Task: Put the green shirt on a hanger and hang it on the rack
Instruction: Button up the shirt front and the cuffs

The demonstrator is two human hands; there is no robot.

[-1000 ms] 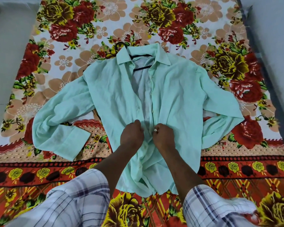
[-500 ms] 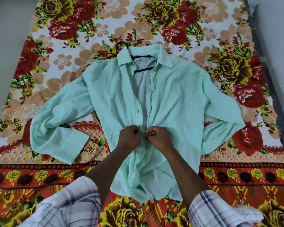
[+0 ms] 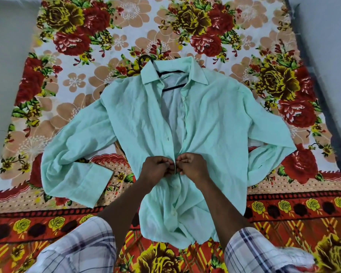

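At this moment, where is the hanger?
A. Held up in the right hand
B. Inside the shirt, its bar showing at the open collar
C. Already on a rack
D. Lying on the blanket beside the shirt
B: the black hanger shows through the open collar of the green shirt, hook poking out above, while both hands pinch the front placket.

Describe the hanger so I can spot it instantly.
Start at the green shirt spread flat on the floral bedsheet. Look into its open collar, at the far end from the hands: the hanger is the thin black bar there, the only dark, rigid line against pale fabric.
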